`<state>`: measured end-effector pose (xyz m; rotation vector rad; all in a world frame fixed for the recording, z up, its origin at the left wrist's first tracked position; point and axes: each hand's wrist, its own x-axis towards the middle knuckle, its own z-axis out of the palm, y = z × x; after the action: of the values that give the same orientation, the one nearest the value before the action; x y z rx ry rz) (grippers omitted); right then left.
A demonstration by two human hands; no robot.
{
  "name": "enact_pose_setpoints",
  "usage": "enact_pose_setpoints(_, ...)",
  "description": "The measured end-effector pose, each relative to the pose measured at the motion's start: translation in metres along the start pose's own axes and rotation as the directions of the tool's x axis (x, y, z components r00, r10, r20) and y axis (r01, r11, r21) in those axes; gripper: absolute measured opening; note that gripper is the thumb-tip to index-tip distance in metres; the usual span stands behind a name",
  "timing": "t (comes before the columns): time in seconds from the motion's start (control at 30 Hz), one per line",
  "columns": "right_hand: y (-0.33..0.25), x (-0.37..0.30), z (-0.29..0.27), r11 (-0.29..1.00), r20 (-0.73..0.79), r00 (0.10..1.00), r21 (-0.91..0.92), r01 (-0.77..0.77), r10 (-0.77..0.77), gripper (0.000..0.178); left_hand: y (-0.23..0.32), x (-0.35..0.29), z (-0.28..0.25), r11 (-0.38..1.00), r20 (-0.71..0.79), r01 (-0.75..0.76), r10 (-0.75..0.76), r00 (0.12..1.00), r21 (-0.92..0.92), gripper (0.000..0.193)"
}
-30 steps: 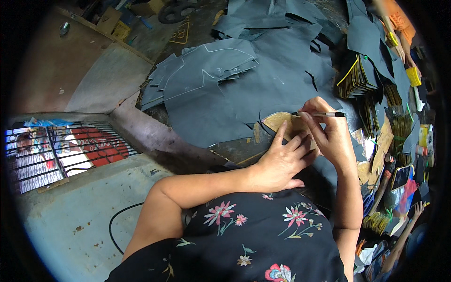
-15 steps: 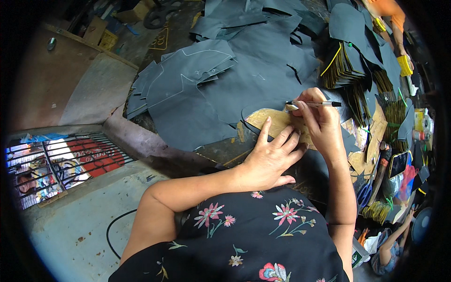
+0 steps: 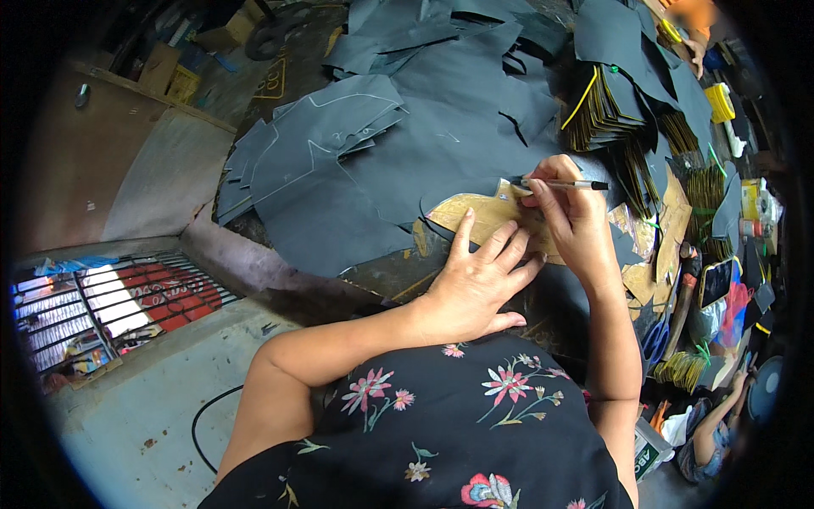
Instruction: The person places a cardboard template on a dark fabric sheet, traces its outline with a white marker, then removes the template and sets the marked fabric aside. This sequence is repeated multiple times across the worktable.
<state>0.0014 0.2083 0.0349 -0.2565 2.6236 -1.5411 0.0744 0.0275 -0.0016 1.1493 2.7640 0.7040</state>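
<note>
A tan cardboard template (image 3: 458, 209) lies on a dark grey sheet (image 3: 445, 161) that looks like leather or vinyl. My left hand (image 3: 475, 284) rests flat over the template's near side, its fingers spread and pressing down. In my right hand (image 3: 579, 216) is a pen (image 3: 577, 184) with a clear barrel and a black end, pinched between thumb and fingers. Its tip is at the template's far edge, partly covered by my fingers. To the left, stacked grey pieces (image 3: 309, 140) carry pale drawn outlines.
Bundles of yellow-edged cut pieces (image 3: 598, 114) stand at the right. Beyond them are more tan templates (image 3: 672, 220), a hammer (image 3: 685, 284), blue-handled scissors (image 3: 656, 339) and a phone (image 3: 716, 284). Two other people show at the right edge. A barred opening (image 3: 127, 297) is at left.
The pen tip has moved a little to the right along the template's far edge, uncovering a corner of it. My left hand stays on the template. The whole view has shifted slightly.
</note>
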Motion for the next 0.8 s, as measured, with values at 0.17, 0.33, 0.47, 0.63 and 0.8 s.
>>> enact_pose_setpoints(0.17,0.005,-0.005,-0.016,0.990,-0.073,0.996,-0.135,0.033,-0.043,0.009,0.001,0.002,-0.002,1.000,-0.032,-0.004,0.004,0.999,0.008,0.083)
enact_pose_setpoints(0.33,0.011,-0.006,-0.015,0.996,-0.041,0.996,-0.050,0.074,-0.076,0.011,0.000,0.007,-0.007,1.000,-0.019,-0.007,0.007,1.000,-0.015,0.079)
enact_pose_setpoints(0.47,0.011,-0.010,-0.024,0.989,-0.048,0.999,-0.150,-0.002,-0.006,0.011,-0.003,0.011,-0.014,0.999,-0.065,-0.025,0.022,0.998,-0.049,0.074)
enact_pose_setpoints(0.63,0.014,-0.013,-0.022,0.976,-0.120,0.988,-0.207,0.070,-0.096,0.010,-0.007,0.017,-0.022,0.995,-0.074,-0.044,0.037,0.997,-0.090,0.071)
enact_pose_setpoints(0.8,0.016,-0.016,-0.021,0.976,-0.133,0.979,-0.177,0.129,-0.153,0.009,-0.010,0.020,-0.026,0.996,-0.047,-0.047,0.043,0.998,-0.073,0.072)
